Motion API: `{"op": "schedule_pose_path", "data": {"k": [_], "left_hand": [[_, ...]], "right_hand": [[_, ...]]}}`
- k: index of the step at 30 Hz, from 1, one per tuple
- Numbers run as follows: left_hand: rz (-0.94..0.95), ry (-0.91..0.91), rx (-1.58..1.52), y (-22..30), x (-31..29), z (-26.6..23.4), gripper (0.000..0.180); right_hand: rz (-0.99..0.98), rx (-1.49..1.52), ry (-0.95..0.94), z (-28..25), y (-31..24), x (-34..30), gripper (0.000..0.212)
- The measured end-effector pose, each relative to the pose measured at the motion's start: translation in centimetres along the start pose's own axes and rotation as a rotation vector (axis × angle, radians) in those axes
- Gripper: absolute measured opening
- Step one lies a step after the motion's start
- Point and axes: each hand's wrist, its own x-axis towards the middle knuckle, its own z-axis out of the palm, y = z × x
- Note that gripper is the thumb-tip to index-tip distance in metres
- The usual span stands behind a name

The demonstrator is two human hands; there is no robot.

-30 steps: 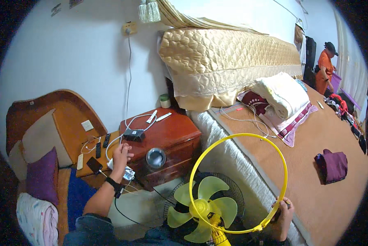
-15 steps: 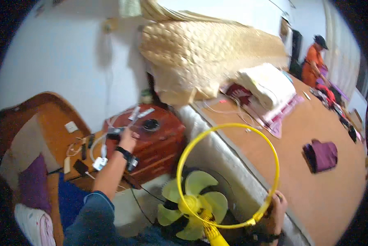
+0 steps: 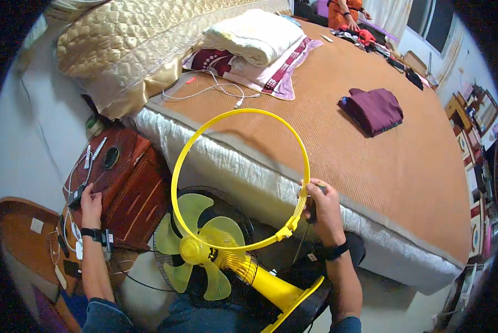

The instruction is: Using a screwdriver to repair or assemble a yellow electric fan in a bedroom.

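Two hands are busy. The right hand [image 3: 323, 210] pinches the yellow ring [image 3: 249, 111] by its right side, with the big bed [image 3: 315, 127] behind. The ring's low edge crosses in front of the yellow fan [image 3: 193, 251] and its green blades [image 3: 218, 283]. The left hand [image 3: 91, 204] has its fingers at a black box [image 3: 76, 199] on the red-brown nightstand [image 3: 131, 194]; I cannot tell if they grip it. A round dark thing [image 3: 111, 158] sits near. On the bed are a folded purple cloth [image 3: 373, 111], a white quilt [image 3: 254, 36], and clothes [image 3: 365, 38] by another person [image 3: 340, 14].
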Motion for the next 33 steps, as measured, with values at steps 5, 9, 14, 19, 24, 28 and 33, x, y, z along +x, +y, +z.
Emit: {"op": "schedule_pose_path", "data": {"k": [5, 9, 14, 19, 24, 28, 33], "left_hand": [[-0.214, 0.339, -0.425, 1.2, -1.1, -1.5, 0.038], [-0.135, 0.337, -0.773, 12.6, -6.1, -0.3, 0.022], [0.149, -0.47, -0.596, 28.9, -15.2, 1.6, 0.016], [0.611, -0.933, -0.248, 35.2, -20.5, 5.1, 0.067], [0.565, -1.05, -0.283, 35.9, -22.4, 9.4, 0.07], [0.303, -1.324, -0.428, 35.7, -23.1, 10.3, 0.063], [0.383, -1.227, -0.371, 36.2, -23.2, 9.0, 0.043]], "right_hand": [[-0.009, -0.017, -0.031, 0.5, 0.3, 0.0, 0.022], [0.013, -0.04, -0.005, 1.4, -0.2, -0.4, 0.021], [-0.017, -0.101, -0.04, 2.5, -1.3, -0.7, 0.022], [-0.055, -0.101, -0.11, 3.6, -2.6, -1.2, 0.02], [-0.104, -0.142, -0.167, 5.0, -3.5, -2.1, 0.019], [-0.154, -0.132, -0.197, 5.7, -3.2, -2.4, 0.017], [-0.081, -0.017, -0.24, 6.3, -4.2, -3.5, 0.018]]}}
